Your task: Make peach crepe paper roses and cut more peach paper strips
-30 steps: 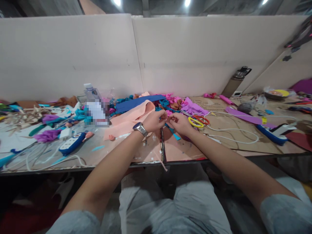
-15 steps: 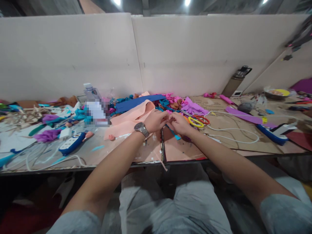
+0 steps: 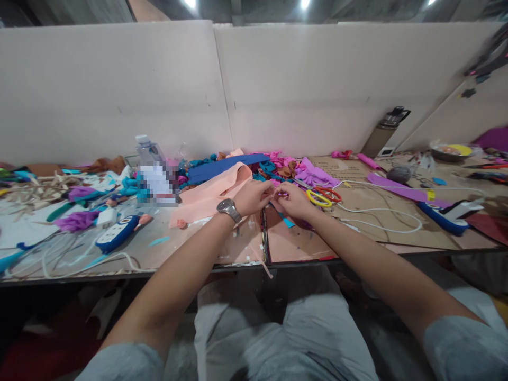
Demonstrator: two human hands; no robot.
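Note:
My left hand [image 3: 251, 197], with a metal watch [image 3: 229, 209] on its wrist, and my right hand [image 3: 292, 200] meet fingertip to fingertip over the table's middle. Both pinch a small pink piece [image 3: 275, 192] between them; its shape is too small to make out. A teal strip [image 3: 284, 217] lies just under the right hand. A peach sheet [image 3: 210, 192] spreads out left of the hands, with a blue strip [image 3: 224, 165] behind it. Yellow and red scissors [image 3: 322, 197] lie right of my right hand.
A heap of pink, teal and purple scraps [image 3: 291, 169] lies behind the hands. A plastic bottle [image 3: 153, 169] stands at left, near a blue power strip [image 3: 117, 233] and cables. A white cable [image 3: 381, 211], another power strip [image 3: 442, 218] and a flask [image 3: 384, 132] are at right.
Both hands have stayed together at the same spot, with only slight shifts of the fingers on the small piece.

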